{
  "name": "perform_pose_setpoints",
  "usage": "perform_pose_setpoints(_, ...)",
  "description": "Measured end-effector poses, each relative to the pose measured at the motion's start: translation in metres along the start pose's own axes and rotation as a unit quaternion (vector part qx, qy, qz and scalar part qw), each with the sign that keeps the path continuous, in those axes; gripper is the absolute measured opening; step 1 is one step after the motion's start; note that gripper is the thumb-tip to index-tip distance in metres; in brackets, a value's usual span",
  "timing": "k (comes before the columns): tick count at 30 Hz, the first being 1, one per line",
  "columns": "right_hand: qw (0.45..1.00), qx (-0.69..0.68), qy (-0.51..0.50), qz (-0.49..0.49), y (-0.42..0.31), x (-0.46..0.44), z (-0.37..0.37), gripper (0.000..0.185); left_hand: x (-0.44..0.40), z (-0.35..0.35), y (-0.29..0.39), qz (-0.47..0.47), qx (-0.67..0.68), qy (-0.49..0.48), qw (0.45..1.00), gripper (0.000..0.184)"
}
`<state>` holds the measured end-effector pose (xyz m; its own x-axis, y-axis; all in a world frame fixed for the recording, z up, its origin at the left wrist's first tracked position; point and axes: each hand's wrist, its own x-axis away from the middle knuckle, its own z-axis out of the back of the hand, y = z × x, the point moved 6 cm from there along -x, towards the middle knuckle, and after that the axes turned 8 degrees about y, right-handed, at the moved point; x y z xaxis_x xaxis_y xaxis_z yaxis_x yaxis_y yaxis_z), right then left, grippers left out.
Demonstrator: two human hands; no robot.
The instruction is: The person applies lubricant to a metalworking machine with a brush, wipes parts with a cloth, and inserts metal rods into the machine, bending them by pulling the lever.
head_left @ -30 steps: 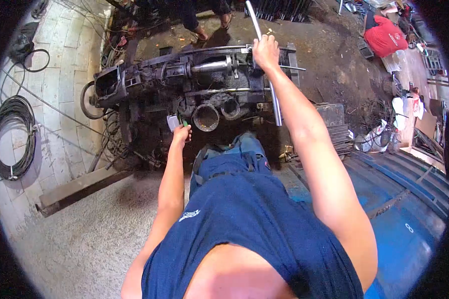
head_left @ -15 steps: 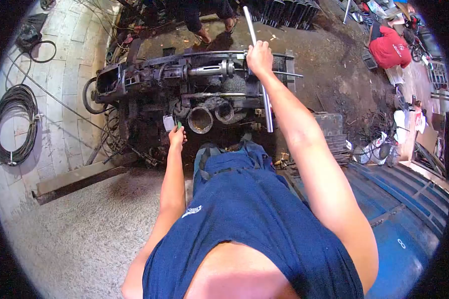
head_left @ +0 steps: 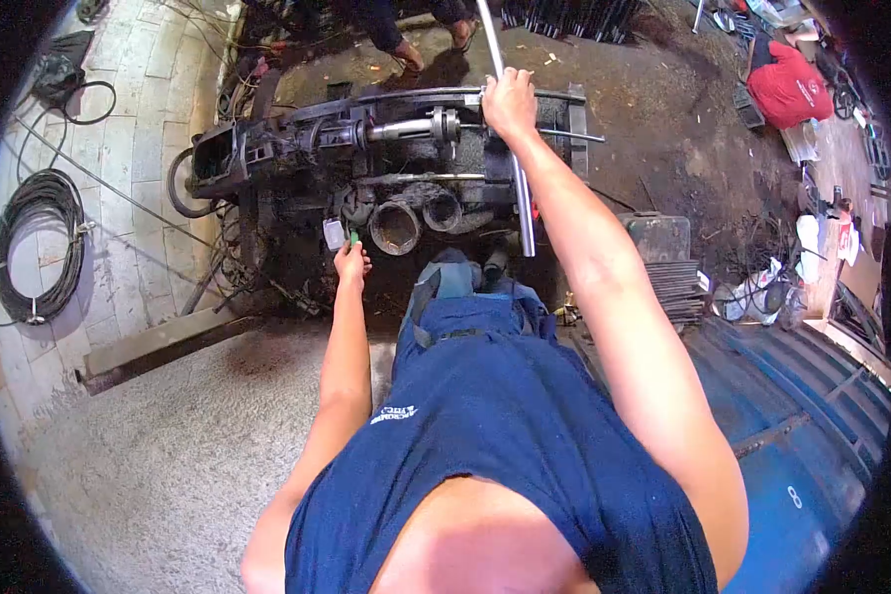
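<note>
My right hand (head_left: pixel 511 102) is wrapped round a long metal rod (head_left: pixel 523 203), which crosses the right part of a greasy black machine (head_left: pixel 267 153). The rod's lower end hangs past the machine's near side. My left hand (head_left: pixel 351 261) is closed on a small green object (head_left: pixel 354 238) at the machine's near edge. Beside it is a pale switch box (head_left: pixel 334 235). A shiny shaft (head_left: pixel 402 130) runs along the middle of the machine. Two round pipe openings, one a wide pipe (head_left: pixel 396 227), face up just right of my left hand.
A coiled cable (head_left: pixel 38 247) lies on the tiles at the left. A metal beam (head_left: pixel 158 342) is on the floor. Another person's feet (head_left: pixel 406 56) are beyond the machine. A person in a red shirt (head_left: pixel 790 89) crouches far right. Blue metal panels (head_left: pixel 762 495) lie lower right.
The rod has shifted slightly left and stands a little steeper, with my right hand still on it. My left hand has moved slightly left, and the view has shifted a little.
</note>
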<state>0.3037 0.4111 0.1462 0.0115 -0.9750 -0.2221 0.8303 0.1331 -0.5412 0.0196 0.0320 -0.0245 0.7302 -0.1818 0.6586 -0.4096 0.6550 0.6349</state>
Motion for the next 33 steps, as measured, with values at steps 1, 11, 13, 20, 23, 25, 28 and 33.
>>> perform_pose_setpoints(1, 1.0, 0.003, 0.005, 0.001, 0.0, -0.001, 0.001, 0.032, -0.003, -0.001, 0.0, 0.004, -0.001, -0.013, 1.0, 0.019)
perform_pose_setpoints(11, 1.0, 0.008, 0.022, 0.012, 0.001, -0.002, 0.002, 0.032, -0.011, 0.003, 0.005, 0.034, -0.023, -0.074, 0.996, 0.021)
perform_pose_setpoints(13, 1.0, 0.003, 0.027, 0.013, 0.0, 0.001, 0.002, 0.034, -0.015, 0.001, 0.005, 0.029, -0.043, -0.087, 0.995, 0.023)
perform_pose_setpoints(20, 0.999, 0.028, 0.022, 0.015, -0.003, -0.001, 0.004, 0.036, -0.009, 0.002, 0.011, 0.018, -0.046, -0.081, 0.996, 0.044)
perform_pose_setpoints(23, 0.999, 0.044, 0.009, 0.012, -0.002, 0.0, 0.006, 0.036, -0.002, 0.004, 0.014, 0.015, -0.035, -0.092, 0.995, 0.048)
perform_pose_setpoints(25, 0.999, 0.041, 0.017, 0.016, -0.006, 0.001, 0.009, 0.037, -0.01, 0.003, 0.008, 0.017, -0.03, -0.094, 0.995, 0.048)
perform_pose_setpoints(28, 0.998, 0.063, 0.001, 0.004, -0.007, 0.009, 0.011, 0.035, -0.003, 0.002, 0.011, 0.013, -0.03, -0.089, 0.995, 0.048)
perform_pose_setpoints(33, 0.995, 0.092, 0.012, 0.03, -0.005, 0.044, 0.029, 0.036, -0.009, 0.003, 0.008, 0.013, -0.022, -0.087, 0.996, 0.044)
